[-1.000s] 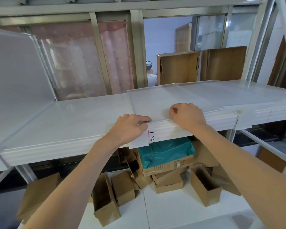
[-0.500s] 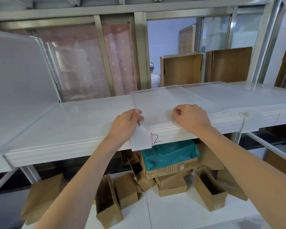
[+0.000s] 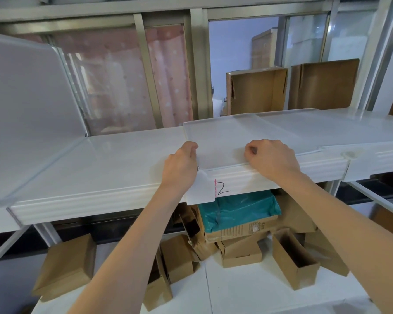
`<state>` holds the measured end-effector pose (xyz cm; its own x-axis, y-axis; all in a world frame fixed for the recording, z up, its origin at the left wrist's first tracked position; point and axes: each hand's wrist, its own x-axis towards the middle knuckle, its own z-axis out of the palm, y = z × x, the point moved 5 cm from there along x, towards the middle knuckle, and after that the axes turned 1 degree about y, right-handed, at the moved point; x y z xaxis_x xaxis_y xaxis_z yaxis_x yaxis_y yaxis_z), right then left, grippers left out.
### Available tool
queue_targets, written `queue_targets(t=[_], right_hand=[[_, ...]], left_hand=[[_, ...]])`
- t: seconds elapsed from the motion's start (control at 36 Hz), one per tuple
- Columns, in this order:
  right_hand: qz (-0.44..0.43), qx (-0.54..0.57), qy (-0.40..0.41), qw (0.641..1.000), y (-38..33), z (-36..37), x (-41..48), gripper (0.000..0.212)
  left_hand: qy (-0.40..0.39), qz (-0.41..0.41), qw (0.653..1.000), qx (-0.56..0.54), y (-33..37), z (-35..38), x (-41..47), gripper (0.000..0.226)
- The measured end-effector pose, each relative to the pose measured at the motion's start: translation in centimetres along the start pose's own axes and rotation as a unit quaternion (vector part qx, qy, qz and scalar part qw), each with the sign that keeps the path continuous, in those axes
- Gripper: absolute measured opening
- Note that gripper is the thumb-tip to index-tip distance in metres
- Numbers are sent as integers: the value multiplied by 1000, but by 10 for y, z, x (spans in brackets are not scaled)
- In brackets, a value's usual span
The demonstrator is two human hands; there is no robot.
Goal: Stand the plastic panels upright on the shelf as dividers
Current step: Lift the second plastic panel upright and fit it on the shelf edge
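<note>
One translucent rectangular plastic panel [image 3: 232, 137] lies flat on the long white shelf [image 3: 123, 155], its near edge level with the shelf's front lip. We curl the fingers of our left hand [image 3: 182, 166] round the panel's near corner at seven o'clock. Our right hand [image 3: 273, 160] grips the near edge at five o'clock, fingertips tucked on top. Below the left hand a small white flap [image 3: 201, 190] hangs down, just beside a handwritten 2 [image 3: 223, 188] on the lip. At nine o'clock we see a second frosted plastic panel [image 3: 27, 105] standing on edge on the shelf. At six o'clock, under the shelf, we see brown cardboard boxes [image 3: 295, 264].
</note>
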<state>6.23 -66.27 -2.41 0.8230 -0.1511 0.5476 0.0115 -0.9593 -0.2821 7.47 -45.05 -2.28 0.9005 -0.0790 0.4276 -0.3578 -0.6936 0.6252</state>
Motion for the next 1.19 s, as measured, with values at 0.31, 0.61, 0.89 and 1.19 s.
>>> queue_targets(t=[0.31, 0.61, 0.89, 1.19], right_hand=[[7, 8, -4, 1000, 1, 0, -1, 32], [8, 1, -6, 1000, -1, -2, 0, 31], [5, -4, 2, 1000, -6, 3, 3, 30], [6, -23, -9, 1000, -7, 6, 4, 31]], left_hand=[[13, -49, 999, -4, -2, -1, 8, 33], [48, -27, 998, 44, 0, -2, 8, 25], [41, -60, 996, 61, -3, 6, 13, 25], [29, -75, 995, 59, 1, 8, 9, 33]])
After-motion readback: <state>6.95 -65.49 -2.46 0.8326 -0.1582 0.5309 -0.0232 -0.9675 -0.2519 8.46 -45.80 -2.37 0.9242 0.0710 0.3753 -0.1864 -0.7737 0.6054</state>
